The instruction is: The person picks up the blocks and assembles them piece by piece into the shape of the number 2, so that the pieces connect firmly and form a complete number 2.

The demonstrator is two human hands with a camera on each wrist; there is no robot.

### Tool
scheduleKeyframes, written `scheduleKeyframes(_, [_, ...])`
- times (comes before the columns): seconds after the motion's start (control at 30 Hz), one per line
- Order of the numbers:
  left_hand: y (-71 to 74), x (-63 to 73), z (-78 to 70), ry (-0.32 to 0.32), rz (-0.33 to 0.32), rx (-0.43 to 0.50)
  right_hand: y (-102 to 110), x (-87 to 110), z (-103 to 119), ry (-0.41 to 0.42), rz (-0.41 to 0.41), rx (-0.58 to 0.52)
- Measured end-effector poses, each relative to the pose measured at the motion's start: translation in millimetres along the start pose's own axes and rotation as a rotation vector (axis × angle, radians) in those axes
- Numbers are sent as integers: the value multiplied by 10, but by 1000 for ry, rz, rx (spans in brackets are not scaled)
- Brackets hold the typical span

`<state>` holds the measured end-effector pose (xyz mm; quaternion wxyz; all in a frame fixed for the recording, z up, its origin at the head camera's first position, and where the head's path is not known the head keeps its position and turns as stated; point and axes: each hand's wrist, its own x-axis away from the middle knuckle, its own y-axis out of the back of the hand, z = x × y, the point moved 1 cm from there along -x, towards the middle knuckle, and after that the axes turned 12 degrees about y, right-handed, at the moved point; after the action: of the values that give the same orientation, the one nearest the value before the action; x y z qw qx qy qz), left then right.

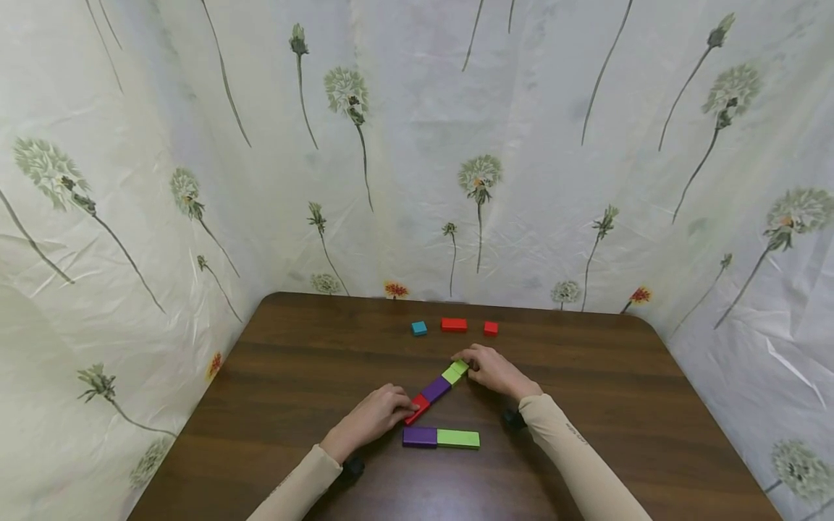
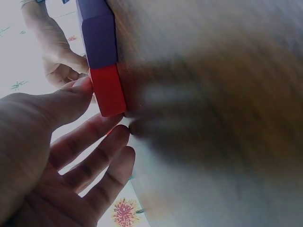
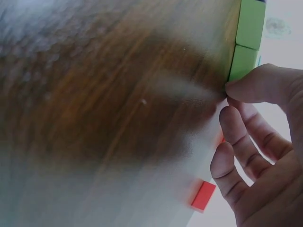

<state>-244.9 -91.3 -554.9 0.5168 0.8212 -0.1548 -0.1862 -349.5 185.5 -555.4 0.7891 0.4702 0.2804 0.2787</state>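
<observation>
A slanting row of blocks lies end to end on the table. At its near left end is a red block (image 1: 417, 410), then a purple block (image 1: 436, 390), then two small green blocks (image 3: 243, 61) at the far right end. My left hand (image 1: 381, 414) pinches the red block's end between thumb and forefinger, its other fingers spread below in the left wrist view. With thumb and forefinger, my right hand (image 1: 495, 370) grips the outermost green block. Nearer me, a second purple block (image 1: 420, 437) and a longer green block (image 1: 458, 439) lie end to end in a straight row.
Toward the back of the brown table (image 1: 313, 340) lie a small blue block (image 1: 419, 328), a longer red block (image 1: 454, 325) and a small red block (image 1: 491, 328). A flower-printed curtain (image 1: 404, 145) hangs behind the table and along its sides.
</observation>
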Motion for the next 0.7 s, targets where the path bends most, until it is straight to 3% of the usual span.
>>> scheduleKeyframes(0.7, [14,-3,-9,-2,9,-5,-32,-16,-5,5,4,10])
